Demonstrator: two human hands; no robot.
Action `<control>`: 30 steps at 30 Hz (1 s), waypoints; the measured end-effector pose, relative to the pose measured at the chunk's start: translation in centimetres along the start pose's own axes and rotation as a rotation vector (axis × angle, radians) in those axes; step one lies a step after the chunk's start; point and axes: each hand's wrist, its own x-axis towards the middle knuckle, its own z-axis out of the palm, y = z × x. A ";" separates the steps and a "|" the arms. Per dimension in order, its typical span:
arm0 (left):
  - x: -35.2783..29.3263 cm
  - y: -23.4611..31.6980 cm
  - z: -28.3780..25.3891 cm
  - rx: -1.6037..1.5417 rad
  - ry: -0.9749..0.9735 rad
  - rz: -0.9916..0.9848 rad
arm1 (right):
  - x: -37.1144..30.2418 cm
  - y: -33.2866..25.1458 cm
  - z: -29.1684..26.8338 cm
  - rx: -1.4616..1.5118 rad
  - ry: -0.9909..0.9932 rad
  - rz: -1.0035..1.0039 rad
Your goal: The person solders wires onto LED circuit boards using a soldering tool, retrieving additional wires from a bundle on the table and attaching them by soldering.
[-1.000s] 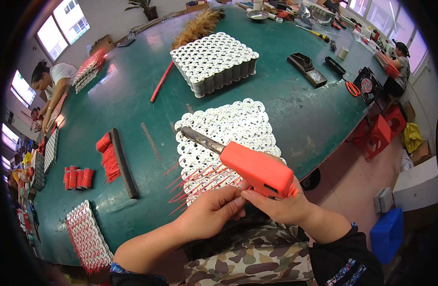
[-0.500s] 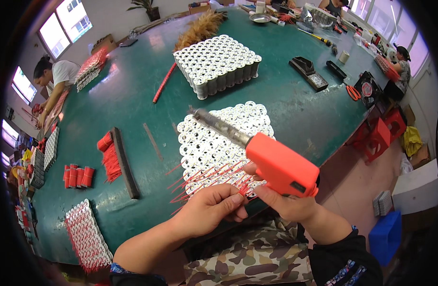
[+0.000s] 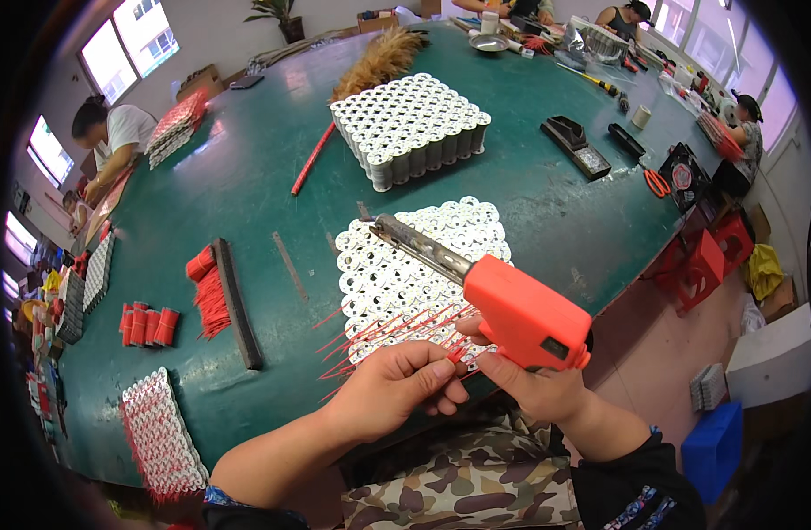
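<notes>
My left hand (image 3: 401, 384) is closed in a pinch on the ends of thin red wires (image 3: 458, 353), near the table's front edge. Close beside it, my right hand (image 3: 538, 380) grips a red soldering gun (image 3: 525, 309), a pistol-shaped tool with a long dark metal barrel. Its barrel slants up and left above a panel of white ring-topped round pieces (image 3: 397, 283). Several red wires fan out to the left across the panel's near part. The right fingers are partly hidden behind the gun's body.
Behind the panel stands a thick block of white-topped cylinders (image 3: 414, 124). At left lie red wire bundles (image 3: 149, 325), loose red wires (image 3: 213, 305), a dark bar (image 3: 238, 305) and another panel (image 3: 162, 433). Orange-handled scissors (image 3: 656, 183) lie at right. Other people sit around the table.
The soldering gun's barrel tip has moved slightly right and down over the panel, turning so a thin rod beside it shows. The left hand keeps its pinch. The whole view has shifted a little.
</notes>
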 end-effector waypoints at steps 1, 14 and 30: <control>0.0 0.0 0.0 0.001 -0.001 -0.002 | 0.0 -0.5 -0.1 0.037 -0.022 0.085; -0.4 0.4 1.3 0.423 0.065 0.048 | 0.7 0.6 -0.3 -0.301 -0.111 -0.144; -0.7 0.3 0.4 0.514 0.062 -0.025 | 1.1 -0.8 -0.6 -0.516 0.081 -0.343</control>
